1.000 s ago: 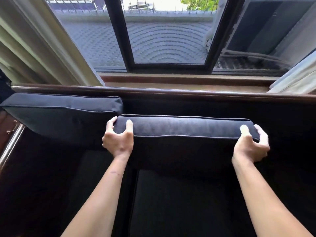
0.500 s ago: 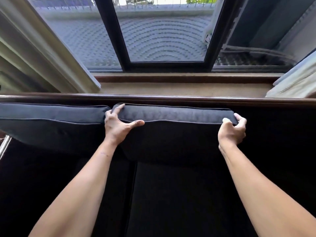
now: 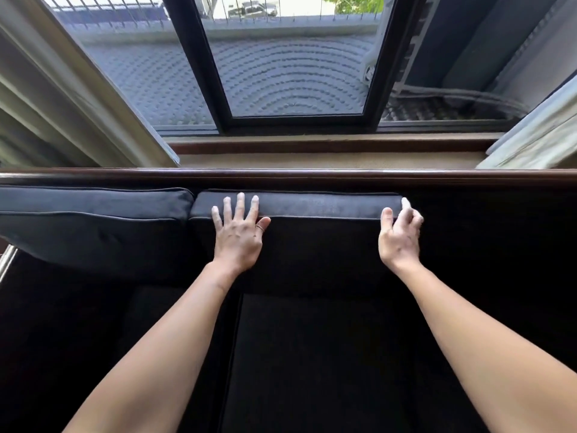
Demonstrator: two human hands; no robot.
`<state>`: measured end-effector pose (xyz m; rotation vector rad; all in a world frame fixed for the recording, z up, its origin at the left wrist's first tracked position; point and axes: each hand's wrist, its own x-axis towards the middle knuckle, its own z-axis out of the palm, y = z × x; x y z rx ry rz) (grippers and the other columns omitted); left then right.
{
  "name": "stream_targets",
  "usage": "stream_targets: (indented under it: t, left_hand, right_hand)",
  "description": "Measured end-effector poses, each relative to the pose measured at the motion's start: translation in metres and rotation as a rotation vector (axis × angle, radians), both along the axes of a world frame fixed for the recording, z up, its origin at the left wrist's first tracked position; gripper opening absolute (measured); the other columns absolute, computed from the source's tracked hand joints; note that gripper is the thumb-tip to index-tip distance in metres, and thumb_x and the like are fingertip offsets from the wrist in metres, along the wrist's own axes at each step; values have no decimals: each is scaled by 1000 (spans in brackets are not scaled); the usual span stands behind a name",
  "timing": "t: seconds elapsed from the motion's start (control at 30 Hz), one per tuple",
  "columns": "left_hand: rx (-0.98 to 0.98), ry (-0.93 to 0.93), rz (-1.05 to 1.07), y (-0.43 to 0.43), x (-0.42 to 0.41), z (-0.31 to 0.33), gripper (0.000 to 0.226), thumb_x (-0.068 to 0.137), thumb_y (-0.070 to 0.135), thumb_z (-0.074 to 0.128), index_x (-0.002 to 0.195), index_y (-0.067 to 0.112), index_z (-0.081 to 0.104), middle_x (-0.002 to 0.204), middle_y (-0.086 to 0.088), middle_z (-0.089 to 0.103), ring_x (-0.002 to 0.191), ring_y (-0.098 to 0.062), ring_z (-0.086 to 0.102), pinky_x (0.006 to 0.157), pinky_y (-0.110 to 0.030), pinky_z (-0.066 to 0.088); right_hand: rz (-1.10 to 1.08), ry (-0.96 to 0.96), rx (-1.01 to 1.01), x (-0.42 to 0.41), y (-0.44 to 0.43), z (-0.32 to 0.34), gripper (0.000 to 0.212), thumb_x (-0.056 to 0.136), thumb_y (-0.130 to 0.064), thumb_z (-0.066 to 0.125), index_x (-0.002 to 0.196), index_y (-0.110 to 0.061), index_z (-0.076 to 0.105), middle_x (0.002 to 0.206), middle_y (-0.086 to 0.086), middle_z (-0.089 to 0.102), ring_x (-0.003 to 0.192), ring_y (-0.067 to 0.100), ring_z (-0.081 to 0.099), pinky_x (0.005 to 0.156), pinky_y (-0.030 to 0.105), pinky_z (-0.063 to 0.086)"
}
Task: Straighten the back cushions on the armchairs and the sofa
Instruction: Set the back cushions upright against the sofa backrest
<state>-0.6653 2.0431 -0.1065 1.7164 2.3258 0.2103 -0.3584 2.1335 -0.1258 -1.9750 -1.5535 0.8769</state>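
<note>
The dark middle back cushion [image 3: 324, 207] stands upright against the sofa's wooden back rail [image 3: 312, 176]. My left hand [image 3: 239, 232] lies flat on its upper left front, fingers spread over the top edge. My right hand [image 3: 399, 235] is at the cushion's top right corner, fingers loosely curled and touching the corner without gripping it. A second dark back cushion [image 3: 93, 220] leans beside it on the left, its top level with the middle one. To the right of the middle cushion the sofa back is dark and I cannot make out a cushion there.
Dark seat cushions [image 3: 312, 354] lie below my arms. Behind the rail are a window sill [image 3: 312, 151], a black-framed window [image 3: 296, 73], and curtains at the left [image 3: 78, 98] and right [image 3: 537, 135]. A metal bar [image 3: 7, 264] shows at the left edge.
The middle cushion has been pushed back and up against the rail. My left hand went from gripping its corner to lying flat; my right hand loosened its grip on the right corner.
</note>
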Motion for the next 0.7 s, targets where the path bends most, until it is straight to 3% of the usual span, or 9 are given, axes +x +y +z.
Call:
stream_targets:
  t: [0.13,0.23,0.37,0.57,0.7]
  left_hand:
    - [81,-106,-79,-15,73,5,63,111,45,45,166,17,33,175,-24,19,163,-44,5,129,-63,-1]
    - [160,-221,-120,-31,152,5,57,109,36,56,161,15,45,173,-23,25,163,-44,12,130,-63,8]
    - [127,-355,-106,-49,265,-13,50,107,32,60,154,18,55,173,-19,27,163,-38,14,130,-58,13]
    - [-121,-595,83,-72,418,-67,49,108,41,55,155,28,52,174,-5,27,162,-25,20,131,-46,22]
    - [-323,-645,186,-82,484,-119,59,108,44,55,160,21,42,171,-8,33,157,-25,32,127,-42,30]
  right_hand:
    - [107,68,-24,36,-36,9,68,106,-59,28,165,-30,8,174,4,0,159,26,10,123,46,16]
    - [98,73,-41,88,-68,9,66,106,-55,34,164,-26,19,173,4,9,158,23,12,123,43,17]
    - [84,8,-109,188,-105,-13,61,106,-48,42,160,-21,32,171,3,20,157,21,18,122,42,21]
    - [25,-139,-265,358,-137,-76,58,106,-43,45,158,-20,36,170,6,23,158,24,16,125,48,22]
    - [-3,-276,-380,447,-143,-122,63,106,-43,45,160,-13,31,171,12,18,158,28,13,124,49,20]
